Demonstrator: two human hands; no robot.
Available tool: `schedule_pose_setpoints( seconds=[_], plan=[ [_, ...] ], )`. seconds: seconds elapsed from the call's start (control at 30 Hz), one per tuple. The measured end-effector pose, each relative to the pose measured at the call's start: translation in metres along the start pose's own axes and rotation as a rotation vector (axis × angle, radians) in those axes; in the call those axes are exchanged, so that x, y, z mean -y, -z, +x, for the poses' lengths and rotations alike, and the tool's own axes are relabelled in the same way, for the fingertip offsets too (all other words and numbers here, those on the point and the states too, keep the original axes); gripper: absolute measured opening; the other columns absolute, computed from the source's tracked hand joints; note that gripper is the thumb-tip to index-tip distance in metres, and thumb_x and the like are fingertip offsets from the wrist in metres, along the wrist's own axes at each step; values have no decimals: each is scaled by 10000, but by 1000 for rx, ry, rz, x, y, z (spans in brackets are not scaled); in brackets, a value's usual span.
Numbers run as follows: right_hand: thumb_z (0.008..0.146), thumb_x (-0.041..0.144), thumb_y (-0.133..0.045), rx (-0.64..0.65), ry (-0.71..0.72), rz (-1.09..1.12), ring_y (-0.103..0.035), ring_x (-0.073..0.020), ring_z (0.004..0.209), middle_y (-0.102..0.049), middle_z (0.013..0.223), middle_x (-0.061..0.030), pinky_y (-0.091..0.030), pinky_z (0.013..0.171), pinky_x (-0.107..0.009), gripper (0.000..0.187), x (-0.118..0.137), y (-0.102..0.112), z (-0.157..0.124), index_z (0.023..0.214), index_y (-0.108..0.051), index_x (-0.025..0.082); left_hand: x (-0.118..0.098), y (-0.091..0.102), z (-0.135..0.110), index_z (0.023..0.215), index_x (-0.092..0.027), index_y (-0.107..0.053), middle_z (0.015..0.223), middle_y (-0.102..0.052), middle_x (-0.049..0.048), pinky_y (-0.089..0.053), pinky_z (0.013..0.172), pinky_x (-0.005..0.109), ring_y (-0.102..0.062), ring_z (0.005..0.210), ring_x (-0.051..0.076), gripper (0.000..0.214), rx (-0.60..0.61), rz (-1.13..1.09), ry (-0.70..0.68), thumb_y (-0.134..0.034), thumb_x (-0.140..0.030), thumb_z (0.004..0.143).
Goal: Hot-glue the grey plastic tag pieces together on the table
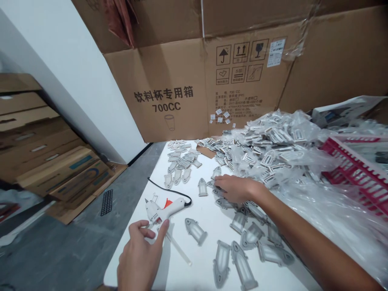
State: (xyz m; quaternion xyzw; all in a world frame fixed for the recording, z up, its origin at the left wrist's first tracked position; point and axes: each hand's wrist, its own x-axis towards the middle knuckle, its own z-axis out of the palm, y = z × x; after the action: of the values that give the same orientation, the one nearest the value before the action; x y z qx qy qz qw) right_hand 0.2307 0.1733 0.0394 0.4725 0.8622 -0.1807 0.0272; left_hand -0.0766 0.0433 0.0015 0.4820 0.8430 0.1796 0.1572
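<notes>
- Covering a few grey pcs (238,220) w/ bent fingers: R hand (235,189), right of & a bit beyond glue gun (169,211). Fingertips down at the pcs; can't tell if grasping one, underside of hand hidden.
- L hand (140,252): just nearside of glue gun, by its rear end. Fingers released, thumb & index spread apart, nothing seen held btw them. Can't tell if thumb tip touches the gun.
- Glue gun: white w/ orange trigger, lying on white desk (214,224), nozzle pointing away & left.
- Glue stick (180,248): from gun's rear end, slanting nearside & right.
- Black cord (178,191): from gun's handle end, looping back left on far side of gun.
- Single pc (195,231): nr gun, right & nearside, lying flat, apart from others. Lantern-like outline, clear middle, grey frame.
- Another single pc (202,188): right of gun & slightly beyond, tip pointing away.
- More loose pcs: well right of gun, from R hand down to near edge, some overlapping.
- Far group of pcs (182,161): beyond gun, overlapping, a few in a short row at near side.
- Big pile (279,133) of similar pcs: far right of gun, mixed w/ clear plastic bags (327,202).
- Pink basket (357,169): farthest right of gun, past pile.
- Carton (182,72) w/ "700CC" print: upright, well beyond gun.
- Flattened cartons (75,173): on floor (97,238), well left of gun.
</notes>
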Motion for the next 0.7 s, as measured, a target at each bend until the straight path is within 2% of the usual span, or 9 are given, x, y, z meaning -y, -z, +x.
schedule_pose_setpoints(
  seconds=[0.1,0.17,0.23,0.33,0.43,0.5,0.7],
  plan=[
    [980,169,-561,-9,52,-7,-651,-341,1145,-730,1165,-177,-496,914,-407,206,17,4,-3,1073,-744,145,3,-1,-1,1128,-283,-460,1053,-748,54,-465,756,411,-724,938,355,584,-4,-3,-14,-492,-807,873],
    [1036,206,-500,-89,122,18,-620,-323,1184,-707,1212,-174,-474,987,-421,248,38,2,-2,1144,-714,143,5,-1,-1,1142,-283,-486,1050,-749,52,-463,775,413,-719,959,353,571,-4,-6,-26,-489,-791,882],
    [1050,215,-508,-207,285,111,-604,-285,1190,-694,1237,-150,-467,1022,-396,245,64,-7,2,1213,-679,148,8,-1,-1,1163,-283,-511,1043,-749,49,-458,795,415,-714,971,349,565,0,-13,-37,-487,-775,888],
    [1009,212,-588,-227,458,110,-577,-295,1209,-673,1294,-152,-484,1016,-405,276,99,-27,15,1271,-636,139,12,0,-1,1187,-278,-546,1017,-755,44,-455,789,405,-718,923,327,556,29,-45,-51,-480,-752,904],
    [996,155,-567,-193,448,-10,-568,-317,1232,-660,1326,-170,-490,1014,-422,378,120,-43,32,1371,-591,113,17,1,-2,1211,-274,-572,972,-762,33,-461,772,386,-722,868,299,522,50,-83,-65,-453,-704,939],
    [981,141,-568,-170,406,-70,-582,-325,1198,-673,1287,-170,-503,979,-421,389,126,-49,43,1368,-593,116,20,2,-2,1212,-269,-586,944,-763,37,-465,756,371,-727,854,288,475,46,-92,-93,-421,-640,967],
    [954,130,-586,-194,367,-115,-595,-334,1168,-680,1250,-172,-509,929,-413,363,133,-54,57,1316,-614,125,23,3,-5,1178,-283,-589,934,-760,56,-466,704,334,-745,906,293,380,18,-53,-153,-331,-508,1012]
  ],
)
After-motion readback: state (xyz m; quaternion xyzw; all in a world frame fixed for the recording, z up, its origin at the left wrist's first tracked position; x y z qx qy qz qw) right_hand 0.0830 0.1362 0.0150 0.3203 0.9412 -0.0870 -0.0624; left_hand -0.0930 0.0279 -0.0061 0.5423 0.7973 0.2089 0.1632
